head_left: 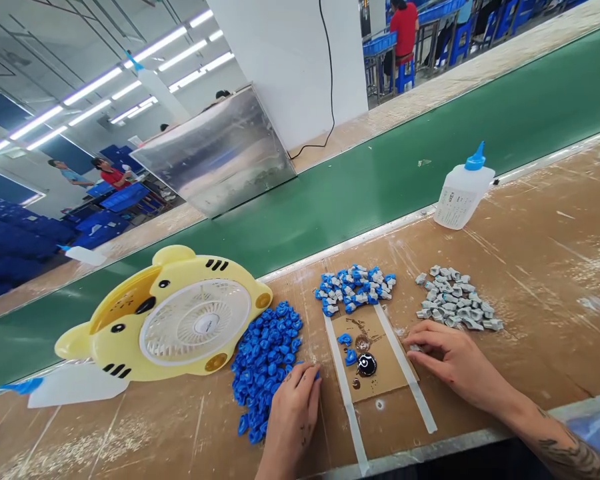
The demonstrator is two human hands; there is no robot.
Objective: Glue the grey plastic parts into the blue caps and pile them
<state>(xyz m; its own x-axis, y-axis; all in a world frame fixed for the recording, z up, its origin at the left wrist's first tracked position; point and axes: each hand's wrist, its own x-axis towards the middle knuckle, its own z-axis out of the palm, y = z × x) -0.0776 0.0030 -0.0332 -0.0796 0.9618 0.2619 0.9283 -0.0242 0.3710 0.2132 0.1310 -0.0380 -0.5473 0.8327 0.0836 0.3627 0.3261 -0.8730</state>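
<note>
My left hand (pixel 295 403) is closed at the right edge of a heap of small blue plastic pieces (pixel 267 360). A bit of blue shows at its fingertips. My right hand (pixel 450 357) pinches a small grey plastic piece (pixel 416 348) in front of a pile of similar grey pieces (pixel 455 298). Between the hands, a cardboard sheet (pixel 387 383) is held by strips of tape. On it lie a shiny dark puddle (pixel 367 365) and two loose blue pieces (pixel 350 357). Behind the sheet sits a cluster of joined blue-and-grey pieces (pixel 355 288).
A yellow animal-faced fan (pixel 180 313) stands at the left, a white bottle (pixel 75 387) lying behind it. An upright blue-capped bottle (pixel 463 193) is at the right. A green conveyor belt (pixel 340 193) and a metal panel (pixel 220 153) are beyond. Other people sit and stand farther back.
</note>
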